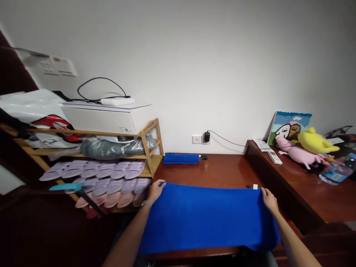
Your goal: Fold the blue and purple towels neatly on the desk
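A blue towel (208,218) is stretched wide between my hands over the front of the wooden desk (219,170). My left hand (156,191) pinches its far left corner, and a bracelet or watch circles that wrist. At the far right corner, my right hand (269,200) pinches the cloth close to a small white tag (255,187). The towel's near edge hangs towards me, past the desk's front edge. Against the wall lies a second blue towel (181,158), folded into a narrow strip.
Left stands a wooden rack (151,148) with several lilac slippers (104,168) and a white box (102,118). On the raised right surface are a remote control (274,157), a pink plush toy (299,152), a yellow plush toy (317,141) and a water bottle (338,170). A black plug (207,136) sits in the wall.
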`<state>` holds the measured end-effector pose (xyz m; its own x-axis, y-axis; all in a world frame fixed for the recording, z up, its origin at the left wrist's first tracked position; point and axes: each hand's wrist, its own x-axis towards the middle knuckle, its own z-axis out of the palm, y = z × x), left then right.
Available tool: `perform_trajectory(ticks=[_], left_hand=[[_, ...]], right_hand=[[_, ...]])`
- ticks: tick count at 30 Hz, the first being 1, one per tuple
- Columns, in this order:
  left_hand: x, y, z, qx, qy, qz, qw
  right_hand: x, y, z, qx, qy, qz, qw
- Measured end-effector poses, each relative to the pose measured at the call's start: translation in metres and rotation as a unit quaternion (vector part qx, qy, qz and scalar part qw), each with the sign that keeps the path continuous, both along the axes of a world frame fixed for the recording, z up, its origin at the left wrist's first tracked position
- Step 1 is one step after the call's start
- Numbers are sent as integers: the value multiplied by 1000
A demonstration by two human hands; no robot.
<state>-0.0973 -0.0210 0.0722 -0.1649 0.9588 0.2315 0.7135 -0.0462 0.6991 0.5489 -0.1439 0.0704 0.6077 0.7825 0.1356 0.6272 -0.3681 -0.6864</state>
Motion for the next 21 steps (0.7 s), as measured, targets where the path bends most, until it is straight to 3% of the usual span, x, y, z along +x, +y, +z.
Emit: perform_trajectory(ticks=[8, 15, 19, 21], left_hand=[[2, 41, -29, -1, 44, 33, 998], [5, 53, -41, 16, 104, 47, 993], [1, 37, -41, 26, 139, 39, 989], [2, 24, -42, 46, 159, -14, 986]], right_hand=[[10, 67, -32, -108, -35, -26, 993], [-6, 79, -46, -170, -94, -50, 980], [-30, 80, -44, -109, -190, -102, 970], [-68, 84, -41, -38, -226, -19, 973]])
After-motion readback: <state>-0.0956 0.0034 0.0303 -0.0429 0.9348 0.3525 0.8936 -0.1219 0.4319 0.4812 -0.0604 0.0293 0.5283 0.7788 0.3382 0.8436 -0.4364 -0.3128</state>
